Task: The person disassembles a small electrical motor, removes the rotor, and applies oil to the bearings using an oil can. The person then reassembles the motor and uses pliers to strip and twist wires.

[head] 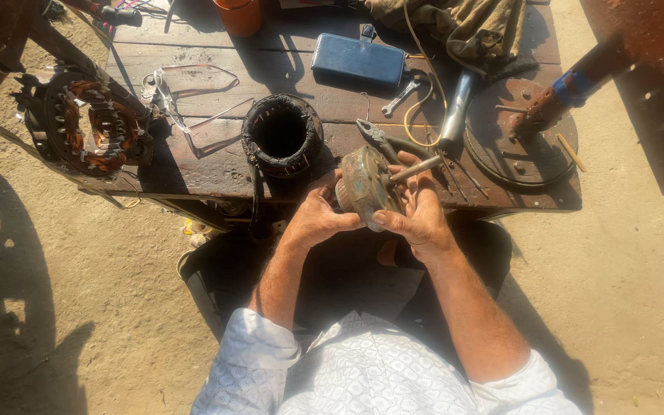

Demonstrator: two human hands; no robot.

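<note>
2 hands (left [318, 217], right [418, 211]) clasp rusty motor rotor [363, 187].

The person is wearing a white garment with a fine raised pattern woven through it, something like small diamonds, filling the view's lower edge from seven to five o'clock. Its sleeves are lying pushed up: the left sleeve [259, 346] is bunching above the elbow at about seven o'clock, and the right sleeve [528, 380] is gathering into a loose cuff at about five o'clock. Both forearms are showing bare and hairy below the cloth. The left hand [318, 217] and the right hand [418, 215] are wearing no gloves, rings or watch.
</note>
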